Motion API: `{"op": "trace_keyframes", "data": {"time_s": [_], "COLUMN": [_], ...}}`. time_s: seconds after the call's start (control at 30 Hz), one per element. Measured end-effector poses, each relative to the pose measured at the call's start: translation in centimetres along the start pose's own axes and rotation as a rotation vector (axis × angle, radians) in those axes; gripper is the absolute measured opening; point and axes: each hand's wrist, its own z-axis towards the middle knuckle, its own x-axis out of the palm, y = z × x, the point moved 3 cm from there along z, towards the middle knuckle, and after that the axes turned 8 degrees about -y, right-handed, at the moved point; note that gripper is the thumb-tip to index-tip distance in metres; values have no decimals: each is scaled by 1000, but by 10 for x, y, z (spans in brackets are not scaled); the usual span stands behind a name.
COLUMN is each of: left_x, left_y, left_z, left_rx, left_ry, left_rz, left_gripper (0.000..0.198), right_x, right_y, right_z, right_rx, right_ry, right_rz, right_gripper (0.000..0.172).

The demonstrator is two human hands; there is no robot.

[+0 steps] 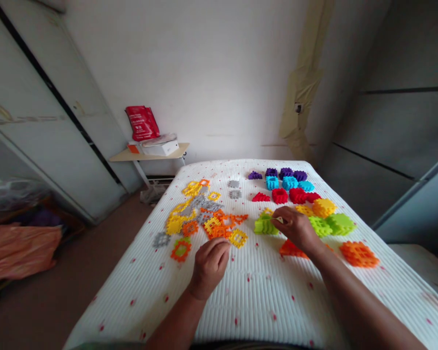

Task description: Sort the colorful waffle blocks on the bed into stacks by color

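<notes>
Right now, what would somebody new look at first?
Probably the rows of bright pieces on the right of the white cover, with the right hand among them. Next, the yellow, gray and orange jumble on the left, beyond the left hand. The red bag at the back left stands out too.

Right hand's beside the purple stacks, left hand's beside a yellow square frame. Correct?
Wrong stacks: the head view shows the right hand beside the green stack, not the purple ones. The left hand is beside a yellow square frame, as you said.
</notes>
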Motion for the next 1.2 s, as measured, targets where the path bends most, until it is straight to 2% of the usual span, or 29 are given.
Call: {"op": "trace_keyframes", "data": {"time_s": [0.07, 0.13, 0.23, 0.33, 0.4, 0.5, 0.6, 0.67, 0.73, 0.9, 1.1, 1.2], "left_x": [-4, -14, -37, -55, -59, -55, -45, -41, -40, -43, -35, -28], "left_y": [10, 28, 64, 86, 87, 81, 79, 81, 83, 80, 82, 85], "left_z": [2, 3, 1, -7, -11, -14, -15, -15, -16, -16, -14, -10], "left_rx": [-47, -141, -392, -620, -691, -696, -656, -625, -612, -635, -852, -916], "left_ry": [-3, -23, -37, 135, 282, 437, 463, 407, 290, -27, -262, -349], "left_rz": [19, 77, 299, 557, 670, 733, 702, 649, 548, 151, -392, -508], "left_gripper": [18, 16, 15, 19, 33, 54, 47, 38, 35, 43, 53, 50], "right_x": [-3, -6, -6, -1, 2, 6, 10, 14, 19, 33, 41, 41], "right_y": [8, 16, 26, 31, 34, 40, 47, 51, 56, 69, 79, 78], "right_z": [0, -2, -7, -11, -12, -14, -17, -20, -23, -29, -30, -30], "right_rx": [-75, -144, -219, -257, -278, -326, -363, -376, -389, -440, -479, -479], "right_ry": [-53, -104, -138, -133, -130, -119, -87, -66, -45, 39, 103, 103], "right_rz": [1, 2, 12, 22, 24, 8, -10, -13, -7, 34, 40, 47], "right_gripper": [13, 14, 13, 13, 13, 13, 14, 16, 18, 21, 25, 23]}}
